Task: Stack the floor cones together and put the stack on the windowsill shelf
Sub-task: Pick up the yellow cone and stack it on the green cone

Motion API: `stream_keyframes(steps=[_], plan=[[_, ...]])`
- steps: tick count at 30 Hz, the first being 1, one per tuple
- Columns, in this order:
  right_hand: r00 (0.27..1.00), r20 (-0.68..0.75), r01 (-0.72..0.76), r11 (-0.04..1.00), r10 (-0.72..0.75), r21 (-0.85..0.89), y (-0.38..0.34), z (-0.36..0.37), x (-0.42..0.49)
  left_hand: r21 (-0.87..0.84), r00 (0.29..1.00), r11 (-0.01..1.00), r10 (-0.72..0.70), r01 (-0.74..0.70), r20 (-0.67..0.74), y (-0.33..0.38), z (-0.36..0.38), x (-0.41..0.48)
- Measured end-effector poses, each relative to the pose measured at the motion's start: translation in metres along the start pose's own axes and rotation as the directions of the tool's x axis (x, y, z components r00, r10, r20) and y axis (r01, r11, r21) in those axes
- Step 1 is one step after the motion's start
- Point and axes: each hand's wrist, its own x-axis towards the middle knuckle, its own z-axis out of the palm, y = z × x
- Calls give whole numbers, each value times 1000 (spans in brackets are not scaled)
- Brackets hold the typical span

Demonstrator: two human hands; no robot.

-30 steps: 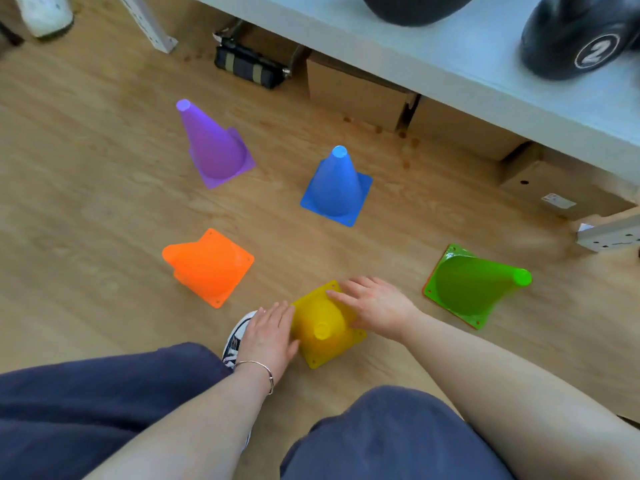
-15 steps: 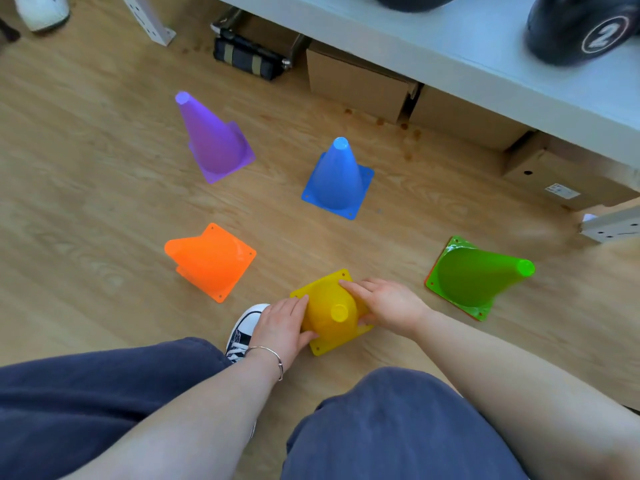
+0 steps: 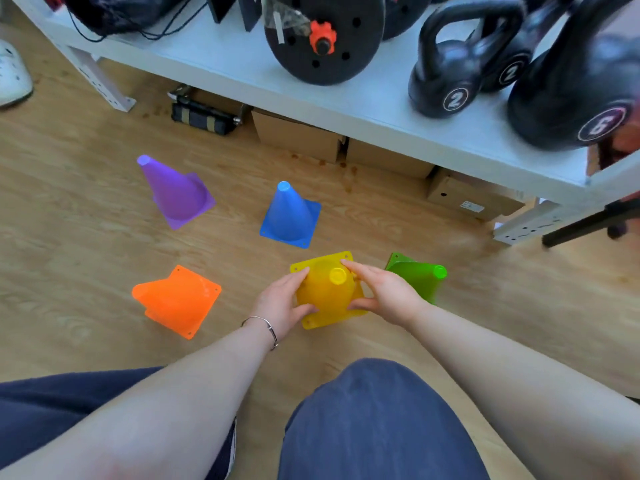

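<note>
Both hands hold the yellow cone (image 3: 327,296) by its sides, its tip pointing up at me; my left hand (image 3: 282,304) grips its left side and my right hand (image 3: 386,292) its right side. Just right of it stands the green cone (image 3: 417,275), partly hidden behind my right hand. An orange cone (image 3: 178,299) stands at the left, a purple cone (image 3: 176,194) at the far left and a blue cone (image 3: 289,216) in the middle, all on the wooden floor. The pale shelf (image 3: 381,105) runs across the top.
On the shelf stand black kettlebells (image 3: 450,71), a weight plate (image 3: 322,39) and a black bag (image 3: 121,12). Cardboard boxes (image 3: 298,136) and a black bundle (image 3: 202,116) lie under it. A white shoe (image 3: 12,74) is at the far left. My knees fill the bottom.
My hands closed on the yellow cone and lifted it up and to the right, close to the green cone. The view tilted up, showing the shelf top.
</note>
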Motion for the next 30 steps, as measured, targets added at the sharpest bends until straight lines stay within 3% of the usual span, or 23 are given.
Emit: stream_keyframes(steps=[15, 22, 30], plan=[[954, -253, -127, 983, 158, 134, -2, -115, -45, -46, 976, 975, 216, -216, 6, 113, -66, 53], [886, -335, -256, 940, 321, 225, 33, -117, -74, -42, 950, 952, 305, -303, 67, 160, -41, 76], [817, -304, -389, 857, 490, 338, 73, -77, -77, 7, 930, 949, 308, -316, 202, 164, 13, 98]])
